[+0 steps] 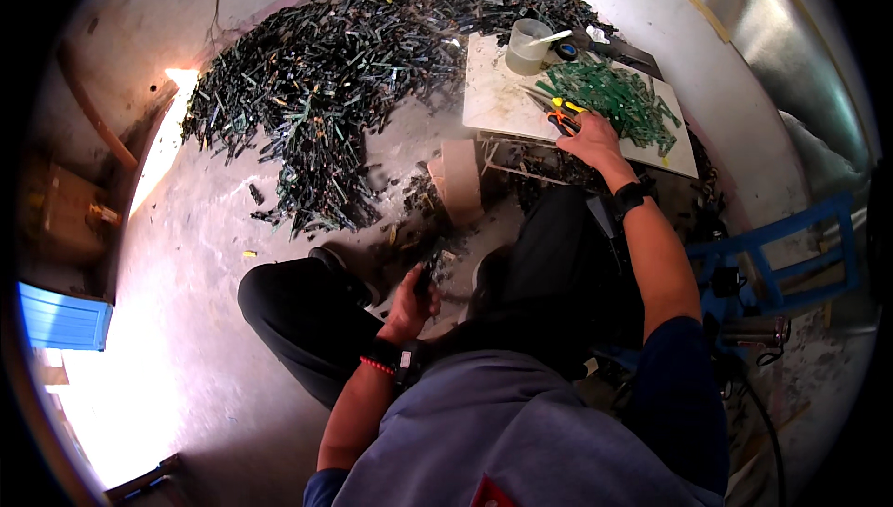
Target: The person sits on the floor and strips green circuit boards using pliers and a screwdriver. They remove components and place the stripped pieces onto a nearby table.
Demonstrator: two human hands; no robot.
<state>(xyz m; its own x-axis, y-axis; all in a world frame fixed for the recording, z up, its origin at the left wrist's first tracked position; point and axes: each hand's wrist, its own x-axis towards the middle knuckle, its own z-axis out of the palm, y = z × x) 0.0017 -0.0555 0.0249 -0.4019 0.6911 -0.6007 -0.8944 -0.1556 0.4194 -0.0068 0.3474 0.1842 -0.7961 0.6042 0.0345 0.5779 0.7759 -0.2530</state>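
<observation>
My right hand [595, 143] reaches over the front of a white board [490, 93], its fingers closed around the orange-and-black handles of a pair of pliers [562, 122]. Beside these lies a tool with yellow handles [569, 106]. Green circuit board strips [609, 91] are heaped just beyond that hand. Low between my knees, my left hand [409, 308] is closed on a small dark piece [427, 274]; its exact kind is too dark to make out.
A big pile of dark strip-like parts [344, 70] spreads across the floor ahead and to the left. On the board stand a cloudy plastic cup [527, 47] with a white-handled tool and a roll of black tape [566, 49]. Cardboard [459, 181] leans near my feet; a blue chair [791, 251] is at right.
</observation>
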